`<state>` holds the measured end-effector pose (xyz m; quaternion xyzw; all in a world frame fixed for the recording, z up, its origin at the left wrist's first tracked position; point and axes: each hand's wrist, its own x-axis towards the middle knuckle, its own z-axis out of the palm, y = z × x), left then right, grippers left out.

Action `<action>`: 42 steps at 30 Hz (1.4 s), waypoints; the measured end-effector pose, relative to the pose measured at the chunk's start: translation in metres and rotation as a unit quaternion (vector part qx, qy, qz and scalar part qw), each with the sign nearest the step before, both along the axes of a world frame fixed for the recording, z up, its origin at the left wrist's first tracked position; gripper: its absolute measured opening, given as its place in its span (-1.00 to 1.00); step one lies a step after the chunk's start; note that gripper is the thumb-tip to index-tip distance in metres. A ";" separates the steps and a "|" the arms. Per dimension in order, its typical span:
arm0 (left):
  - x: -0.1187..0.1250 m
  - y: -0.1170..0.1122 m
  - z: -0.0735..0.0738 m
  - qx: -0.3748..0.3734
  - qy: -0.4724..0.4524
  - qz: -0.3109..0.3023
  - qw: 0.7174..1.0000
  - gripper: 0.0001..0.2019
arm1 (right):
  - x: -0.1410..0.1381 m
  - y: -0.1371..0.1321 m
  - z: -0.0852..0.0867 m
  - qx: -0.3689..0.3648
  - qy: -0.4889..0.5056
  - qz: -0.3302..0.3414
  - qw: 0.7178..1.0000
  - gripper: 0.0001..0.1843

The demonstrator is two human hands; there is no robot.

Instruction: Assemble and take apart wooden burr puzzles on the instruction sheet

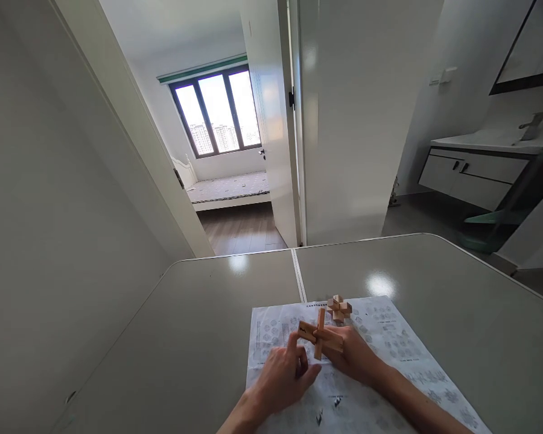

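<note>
Several wooden burr puzzle pieces (319, 334) are crossed together over a printed sheet, one bar upright and others running sideways. My right hand (350, 355) grips them from the right, its fingers closed around the sideways bars. My left hand (283, 375) is at their left, with the index fingertip at the left bar's end. Its thumb points right, apart from the wood, and the other fingers curl loosely. Just behind my right hand, an assembled wooden burr puzzle (339, 308) sits on the instruction sheet (271, 325). Parts of the held pieces are hidden by my fingers.
The paper lies on a glossy grey table (199, 349) with a seam (298, 274) down its middle. Beyond the far edge are an open door (271, 120), a bed (235, 185) under a window, and a sink cabinet (473, 169) at right.
</note>
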<state>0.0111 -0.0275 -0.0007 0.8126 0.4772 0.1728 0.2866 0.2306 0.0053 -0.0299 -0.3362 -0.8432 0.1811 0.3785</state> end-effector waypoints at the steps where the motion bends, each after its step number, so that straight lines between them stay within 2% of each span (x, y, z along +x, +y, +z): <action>1: 0.000 0.000 0.001 -0.004 0.000 0.004 1.000 -0.68 | 0.000 0.000 0.001 -0.006 -0.001 0.015 1.000 -0.68; 6: 0.000 0.000 0.002 -0.007 0.006 -0.004 1.000 -0.60 | -0.003 -0.001 0.001 -0.043 0.019 0.038 0.998 -0.67; 11: 0.000 0.002 0.000 0.025 0.015 -0.008 1.000 -0.82 | -0.005 -0.002 0.003 -0.084 0.048 0.027 0.995 -0.60; 19: 0.003 0.001 0.002 0.061 0.031 -0.014 0.998 -0.78 | -0.003 0.003 -0.002 -0.121 0.033 0.017 0.992 -0.52; 28: 0.001 0.006 0.007 0.012 -0.055 0.040 0.998 -0.80 | -0.001 0.007 -0.004 -0.150 0.075 0.008 0.986 -0.49; 34: 0.001 0.009 0.016 -0.040 -0.114 0.058 0.991 -0.72 | 0.001 0.010 -0.002 -0.153 0.079 0.026 0.985 -0.49; 42: -0.002 0.011 0.008 -0.069 -0.167 0.102 0.978 -0.62 | 0.002 0.006 0.006 -0.175 0.117 0.024 0.977 -0.42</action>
